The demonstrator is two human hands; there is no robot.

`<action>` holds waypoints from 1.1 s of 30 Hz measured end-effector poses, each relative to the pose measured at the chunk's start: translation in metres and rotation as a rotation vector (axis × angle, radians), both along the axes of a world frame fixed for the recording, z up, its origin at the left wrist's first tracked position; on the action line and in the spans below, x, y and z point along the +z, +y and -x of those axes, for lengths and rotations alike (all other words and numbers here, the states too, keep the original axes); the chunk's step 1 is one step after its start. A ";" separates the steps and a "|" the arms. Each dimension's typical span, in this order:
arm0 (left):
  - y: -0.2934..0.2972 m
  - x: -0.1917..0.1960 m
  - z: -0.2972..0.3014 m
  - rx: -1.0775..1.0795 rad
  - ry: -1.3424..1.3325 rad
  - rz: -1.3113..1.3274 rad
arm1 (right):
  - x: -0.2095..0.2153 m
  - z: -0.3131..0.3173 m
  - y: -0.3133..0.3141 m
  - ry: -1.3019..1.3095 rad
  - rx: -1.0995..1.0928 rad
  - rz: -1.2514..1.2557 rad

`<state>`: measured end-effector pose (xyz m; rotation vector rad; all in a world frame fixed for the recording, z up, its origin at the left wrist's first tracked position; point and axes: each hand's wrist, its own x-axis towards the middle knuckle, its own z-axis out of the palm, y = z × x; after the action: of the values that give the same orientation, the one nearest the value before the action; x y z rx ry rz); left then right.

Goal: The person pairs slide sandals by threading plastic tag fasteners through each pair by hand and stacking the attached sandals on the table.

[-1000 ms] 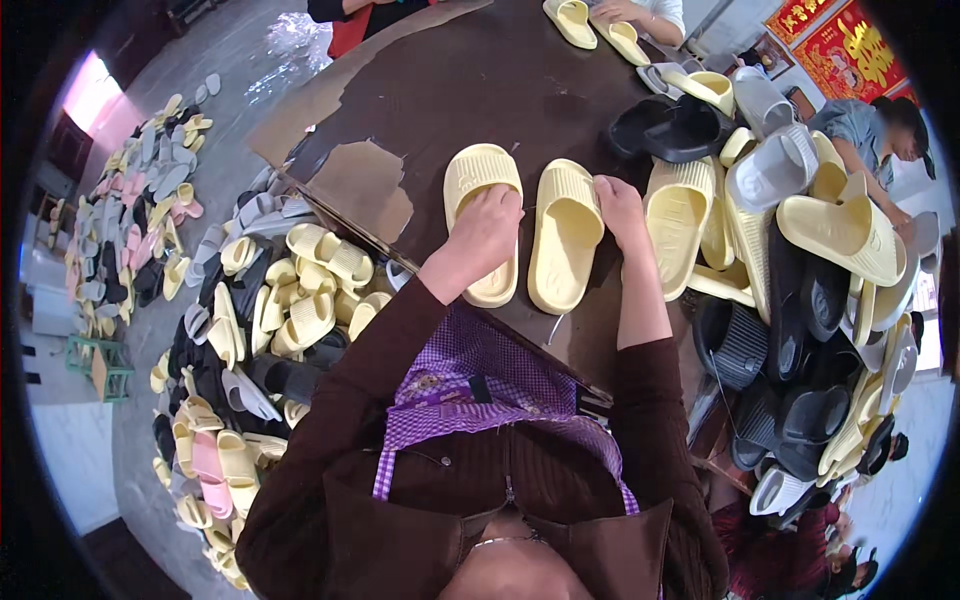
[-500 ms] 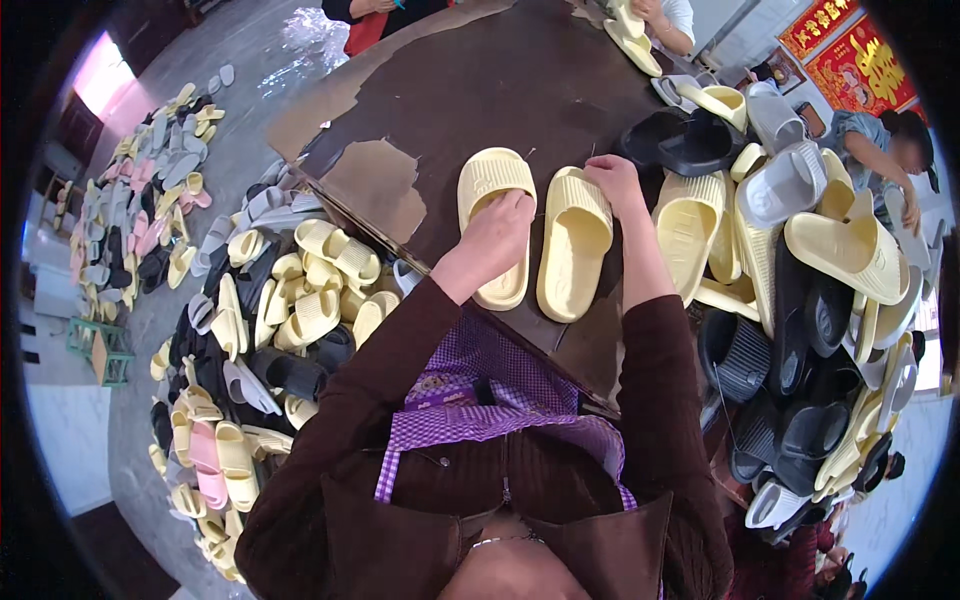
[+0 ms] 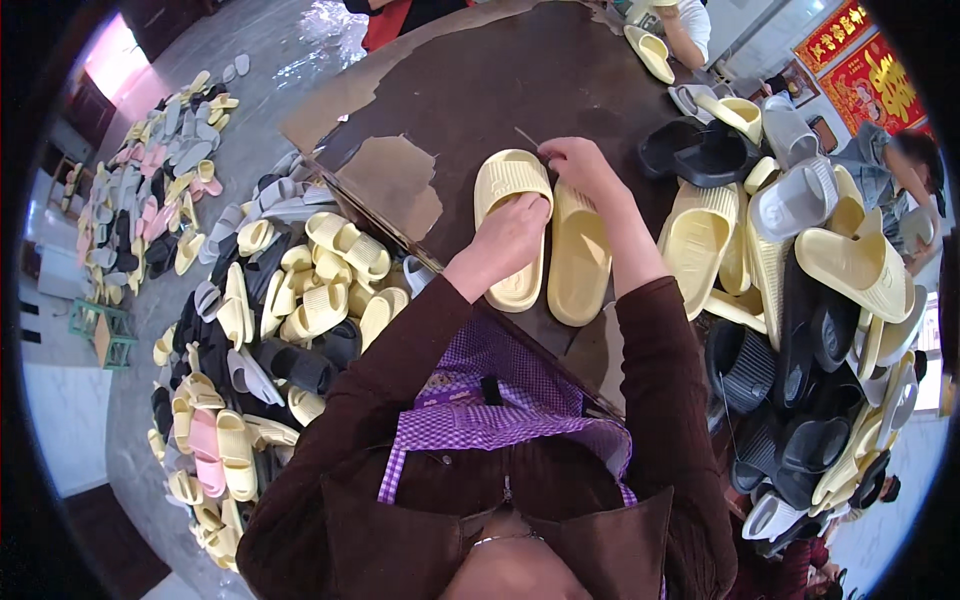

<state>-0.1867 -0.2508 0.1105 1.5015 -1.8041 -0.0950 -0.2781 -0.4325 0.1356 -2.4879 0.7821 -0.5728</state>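
**Two-handed at a brown tabletop [image 3: 470, 95]**

Wears a purple checked apron [image 3: 510, 430]. Rests the left hand [image 3: 513, 238] in the left yellow slipper [image 3: 514, 176], with fingertips hidden inside; cannot tell their grip. Lays the right hand [image 3: 588, 170] over the far end of the right yellow slipper [image 3: 578, 262], alongside on the tabletop, with fingers bent; cannot tell whether gripping. Has a slipper heap [image 3: 797, 320] at right; across, a co-worker's arm [image 3: 683, 42].

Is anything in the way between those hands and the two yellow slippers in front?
Nothing visible. The left hand has its fingers in the left slipper's opening; the right hand reaches over the right slipper's toe end.
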 end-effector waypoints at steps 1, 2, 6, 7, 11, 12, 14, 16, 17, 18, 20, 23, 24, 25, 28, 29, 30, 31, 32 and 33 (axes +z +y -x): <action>-0.001 0.001 0.000 -0.001 -0.002 0.000 | -0.003 -0.001 -0.005 0.129 0.002 0.089; -0.001 0.000 0.000 0.002 0.009 0.010 | -0.003 -0.002 -0.005 0.260 0.009 0.178; 0.002 -0.003 -0.002 0.010 0.069 0.063 | -0.001 0.013 -0.003 0.145 -0.135 0.118; 0.004 -0.002 -0.002 0.009 0.107 0.094 | -0.001 0.021 -0.003 0.146 -0.139 0.118; 0.020 0.012 0.009 0.051 0.304 0.172 | 0.002 0.054 0.000 -0.095 -0.301 0.153; 0.026 0.018 0.010 0.085 0.381 0.190 | 0.005 0.057 0.008 -0.199 -0.318 -0.077; 0.026 0.035 0.014 0.082 0.403 0.212 | 0.014 0.065 0.026 -0.406 -0.348 -0.539; 0.016 0.048 0.020 0.081 0.450 0.264 | 0.021 0.069 0.047 -0.438 -0.345 -0.568; 0.008 0.049 0.022 0.075 0.448 0.261 | 0.027 0.068 0.059 -0.467 -0.329 -0.590; -0.004 0.049 0.025 0.052 0.453 0.271 | 0.031 0.068 0.068 -0.498 -0.314 -0.613; -0.025 0.052 0.029 -0.002 0.462 0.289 | 0.035 0.069 0.082 -0.525 -0.313 -0.588; -0.040 0.053 0.034 -0.051 0.503 0.022 | 0.037 0.077 0.094 -0.573 -0.315 -0.535; -0.042 0.052 0.037 -0.068 0.521 -0.110 | 0.037 0.081 0.097 -0.559 -0.332 -0.528; -0.043 0.051 0.040 -0.079 0.516 -0.117 | 0.038 0.084 0.099 -0.545 -0.347 -0.522; -0.041 0.048 0.038 -0.028 0.540 -0.092 | 0.032 0.095 0.099 -0.590 -0.386 -0.540; -0.041 0.047 0.038 -0.036 0.533 -0.097 | 0.030 0.098 0.099 -0.642 -0.399 -0.562; -0.042 0.045 0.037 -0.051 0.542 -0.081 | 0.028 0.100 0.098 -0.695 -0.411 -0.584; -0.042 0.043 0.036 -0.066 0.551 -0.063 | 0.026 0.103 0.099 -0.704 -0.417 -0.585; -0.042 0.043 0.035 -0.079 0.560 -0.048 | 0.030 0.102 0.103 -0.751 -0.414 -0.594; -0.042 0.042 0.033 -0.084 0.553 -0.054 | 0.034 0.102 0.107 -0.798 -0.411 -0.602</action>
<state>-0.2201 -0.2926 0.1529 1.2734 -1.4199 -0.5486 -0.3799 -0.3255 0.1698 -1.3736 0.9383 -1.1645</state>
